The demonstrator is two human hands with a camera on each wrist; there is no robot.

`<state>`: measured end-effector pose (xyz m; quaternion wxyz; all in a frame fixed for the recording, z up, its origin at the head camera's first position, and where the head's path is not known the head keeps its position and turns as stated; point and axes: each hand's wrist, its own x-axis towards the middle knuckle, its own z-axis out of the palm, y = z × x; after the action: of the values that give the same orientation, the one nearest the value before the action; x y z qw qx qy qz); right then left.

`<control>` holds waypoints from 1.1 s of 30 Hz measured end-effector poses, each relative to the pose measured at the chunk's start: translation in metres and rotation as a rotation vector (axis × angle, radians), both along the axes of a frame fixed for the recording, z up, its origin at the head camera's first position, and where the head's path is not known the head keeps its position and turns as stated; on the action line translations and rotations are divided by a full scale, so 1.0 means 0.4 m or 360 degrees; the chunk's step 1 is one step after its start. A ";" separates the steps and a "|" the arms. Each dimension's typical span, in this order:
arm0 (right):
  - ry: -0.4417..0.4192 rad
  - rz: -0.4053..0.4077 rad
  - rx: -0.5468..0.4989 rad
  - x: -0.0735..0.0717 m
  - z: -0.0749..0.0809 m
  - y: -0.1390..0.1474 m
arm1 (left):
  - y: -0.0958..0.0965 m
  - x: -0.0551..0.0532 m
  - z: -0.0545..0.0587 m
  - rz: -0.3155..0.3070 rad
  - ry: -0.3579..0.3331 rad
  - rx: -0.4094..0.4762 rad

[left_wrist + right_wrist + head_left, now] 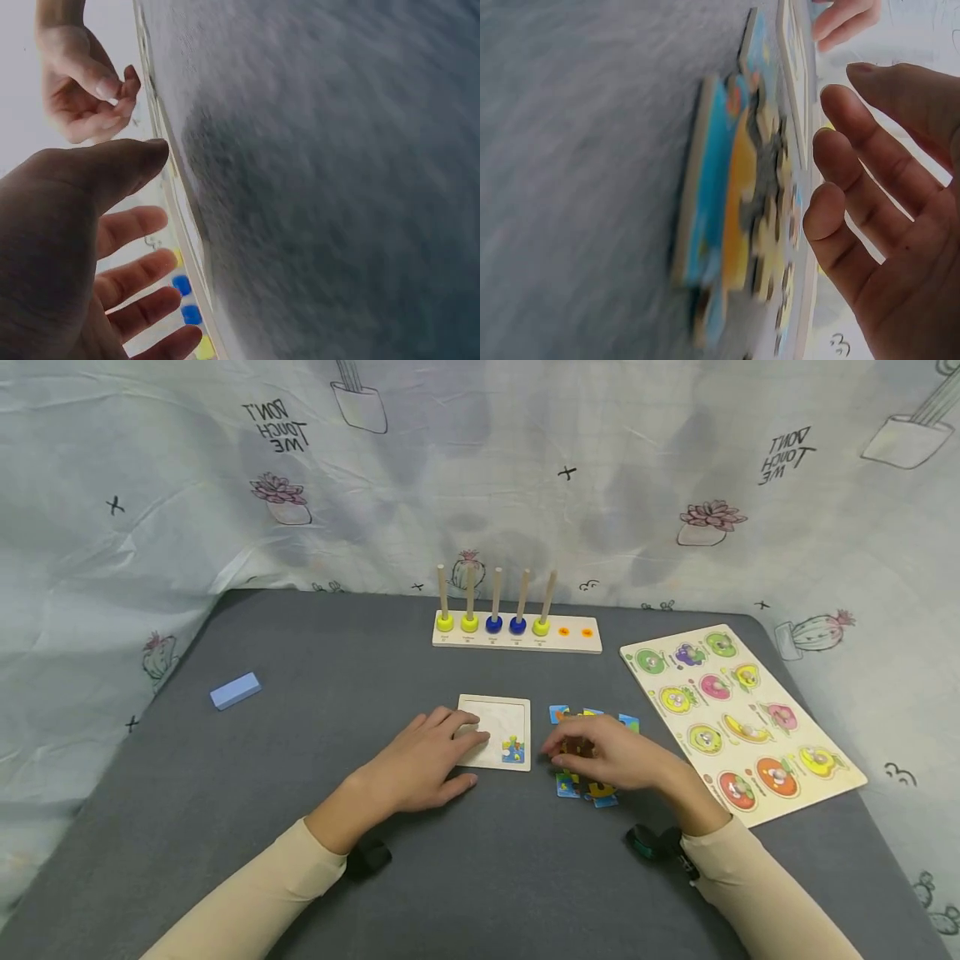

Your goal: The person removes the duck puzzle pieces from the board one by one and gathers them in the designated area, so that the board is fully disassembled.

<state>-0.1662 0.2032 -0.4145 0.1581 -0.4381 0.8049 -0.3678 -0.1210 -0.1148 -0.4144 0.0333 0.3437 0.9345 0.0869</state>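
A small wooden puzzle frame (491,718) lies flat in the middle of the table, with one blue-and-yellow jigsaw piece (513,750) in its near right corner. My left hand (423,764) rests at the frame's left side, its fingers spread and fairly straight over that edge. To the right, my right hand (615,750) hovers above a group of loose jigsaw pieces (567,786), partly covering them. In the right wrist view, its fingers bend loosely with nothing visible between them, and the jigsaw pieces (739,202) lie on the cloth below.
Behind the frame stands a wooden peg board (517,639) with upright sticks and yellow and blue rings. A fruit knob-puzzle board (675,731) lies at the right, close to my right forearm. A blue block (236,691) sits far left. A printed curtain (465,468) hangs behind the table.
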 end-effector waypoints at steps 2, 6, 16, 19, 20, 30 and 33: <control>0.0014 -0.0005 0.0019 -0.002 0.002 -0.009 | -0.008 -0.004 -0.001 0.0006 -0.0002 -0.0005; 0.0068 -0.0026 0.0027 -0.006 0.003 -0.027 | -0.024 -0.013 -0.003 0.0014 -0.0009 -0.0001; 0.0025 -0.0076 0.0027 -0.018 0.007 -0.059 | -0.050 -0.039 -0.005 -0.0013 -0.0210 0.0034; -0.0013 -0.0086 0.0050 -0.022 0.011 -0.071 | -0.049 -0.046 0.004 -0.0006 -0.0254 0.0026; -0.0017 -0.0078 0.0051 -0.023 0.011 -0.077 | -0.048 -0.047 0.007 -0.0007 -0.0267 0.0011; -0.0024 -0.0027 0.0143 -0.047 -0.004 -0.122 | -0.051 -0.062 0.007 -0.0032 -0.0374 -0.0053; 0.0004 -0.0033 0.0176 -0.056 -0.001 -0.126 | -0.050 -0.070 0.007 -0.0055 -0.0369 -0.0063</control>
<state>-0.1884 0.1529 -0.4148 0.1773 -0.4206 0.8287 -0.3239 -0.1490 -0.1348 -0.4116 0.1493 0.3467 0.9198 0.1071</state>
